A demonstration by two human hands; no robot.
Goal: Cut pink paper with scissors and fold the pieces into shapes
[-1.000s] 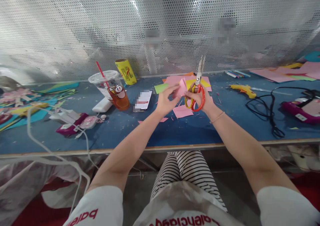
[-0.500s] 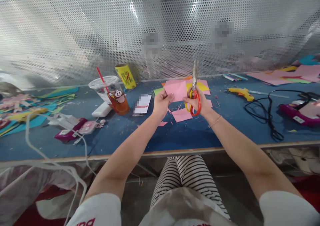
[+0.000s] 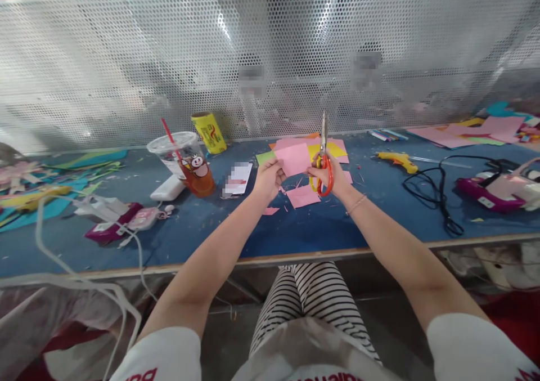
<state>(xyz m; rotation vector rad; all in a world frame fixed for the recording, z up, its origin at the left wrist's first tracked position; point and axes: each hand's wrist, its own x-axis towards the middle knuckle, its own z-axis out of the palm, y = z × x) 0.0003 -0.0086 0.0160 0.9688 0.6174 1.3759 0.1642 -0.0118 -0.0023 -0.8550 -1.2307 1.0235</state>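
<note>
My left hand [image 3: 270,179] pinches the left edge of a pink paper piece [image 3: 294,158] raised above the table. In my right hand [image 3: 331,173] are scissors [image 3: 324,144] with red and yellow handles, their blades closed and pointing away from me. The thumb of that hand is at the paper's lower right corner. Below lie another pink paper piece [image 3: 304,197] and thin pink scraps. Behind the raised paper are yellow paper [image 3: 334,148], green paper [image 3: 265,157] and more pink sheets, partly hidden.
Left of my hands stand a phone [image 3: 237,179], a drink cup [image 3: 196,173] with a red straw and a yellow can [image 3: 210,132]. A yellow glue gun [image 3: 399,160] and black cable [image 3: 441,201] lie right. A perforated metal panel [image 3: 169,60] borders the back of the blue table [image 3: 307,234].
The view has shifted slightly. The pink paper has turned a little in my hands, and my left fingers have shifted on its edge. The scissors stay in my right hand, blades closer together.
</note>
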